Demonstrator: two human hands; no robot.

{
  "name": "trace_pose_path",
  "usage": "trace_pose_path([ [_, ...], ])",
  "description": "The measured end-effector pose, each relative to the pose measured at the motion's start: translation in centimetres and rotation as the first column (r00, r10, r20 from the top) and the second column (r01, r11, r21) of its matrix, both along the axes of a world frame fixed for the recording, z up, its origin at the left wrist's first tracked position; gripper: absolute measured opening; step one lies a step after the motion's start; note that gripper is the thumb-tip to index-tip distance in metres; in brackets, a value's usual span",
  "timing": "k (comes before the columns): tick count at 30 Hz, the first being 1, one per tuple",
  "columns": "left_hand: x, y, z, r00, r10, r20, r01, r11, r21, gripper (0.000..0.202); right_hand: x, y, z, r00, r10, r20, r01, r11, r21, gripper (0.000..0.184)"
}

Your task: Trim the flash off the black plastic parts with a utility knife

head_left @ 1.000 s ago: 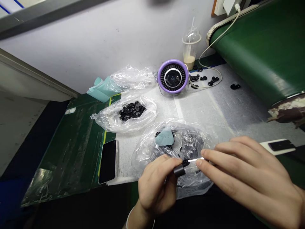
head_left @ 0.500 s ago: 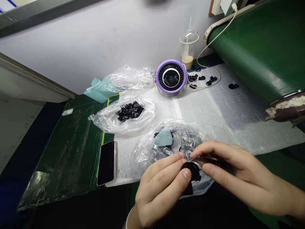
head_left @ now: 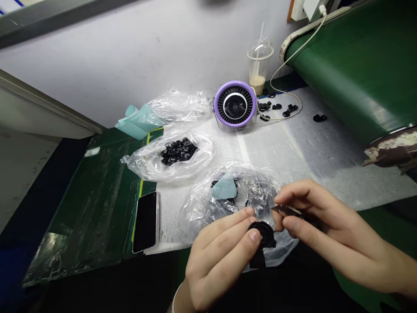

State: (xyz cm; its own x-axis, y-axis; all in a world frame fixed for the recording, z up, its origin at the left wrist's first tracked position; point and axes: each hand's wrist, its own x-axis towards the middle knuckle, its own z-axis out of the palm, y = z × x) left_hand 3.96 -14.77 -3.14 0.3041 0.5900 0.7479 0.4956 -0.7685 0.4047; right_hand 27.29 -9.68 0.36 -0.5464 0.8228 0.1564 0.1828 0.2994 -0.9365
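My left hand [head_left: 221,258] pinches a round black rubber part [head_left: 264,234] between thumb and fingers, with a dark tab hanging below it. My right hand [head_left: 329,221] holds a small flat metal tool [head_left: 288,210], possibly tweezers, its tip just right of the black part and apart from it. Under both hands lies a clear plastic bag [head_left: 228,200] holding dark pieces and a pale blue scrap [head_left: 224,188]. My left wrist partly hides nothing else of note.
A second clear bag [head_left: 195,158] holds a heap of black parts, and a phone [head_left: 145,222] lies face up on the green mat [head_left: 94,204]. Further back stand a purple-ringed fan [head_left: 233,104], a plastic cup [head_left: 259,65], loose black parts [head_left: 276,107] and a green belt roll [head_left: 352,65].
The black part, a narrow cylinder end-on earlier, now shows its round face in my left hand. My right hand has drawn back slightly and up, and the metal tool has separated from the part.
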Motion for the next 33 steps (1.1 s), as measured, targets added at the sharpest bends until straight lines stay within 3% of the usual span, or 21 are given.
trace_pose_path([
  [7,0.0,0.2,0.2,0.999,0.011,-0.048,-0.009,0.999,0.048,0.026,0.4,-0.2,0.6,0.992,0.081,0.099,-0.095,0.986,0.139,0.029],
  [14,0.3,0.3,0.1,0.997,-0.005,-0.076,0.008,0.999,0.042,0.024,-0.3,0.1,0.8,0.995,0.050,0.092,-0.072,0.964,0.257,0.027],
  [18,0.8,0.5,-0.3,1.000,0.000,0.015,-0.001,0.999,0.046,0.028,-0.8,0.2,0.5,0.997,0.017,0.081,-0.025,0.994,0.103,0.020],
  [23,1.3,-0.1,-0.8,1.000,-0.001,-0.013,0.001,1.000,-0.001,0.039,-1.5,0.3,0.0,0.998,0.056,0.035,-0.050,0.988,-0.146,0.006],
  [26,1.8,-0.5,-1.2,0.996,0.093,0.003,-0.093,0.995,-0.030,0.039,-2.2,0.2,-0.5,1.000,-0.010,0.017,0.013,0.988,-0.155,0.008],
  [29,2.3,-0.5,-1.6,0.983,0.180,0.024,-0.180,0.984,0.001,0.041,-2.6,0.1,-1.0,0.989,-0.142,-0.026,0.143,0.990,0.000,0.012],
  [33,2.5,-0.6,-1.7,0.929,0.237,0.283,-0.216,0.971,-0.106,0.059,-1.9,0.5,-1.2,0.912,-0.397,-0.104,0.409,0.901,0.145,0.010],
])
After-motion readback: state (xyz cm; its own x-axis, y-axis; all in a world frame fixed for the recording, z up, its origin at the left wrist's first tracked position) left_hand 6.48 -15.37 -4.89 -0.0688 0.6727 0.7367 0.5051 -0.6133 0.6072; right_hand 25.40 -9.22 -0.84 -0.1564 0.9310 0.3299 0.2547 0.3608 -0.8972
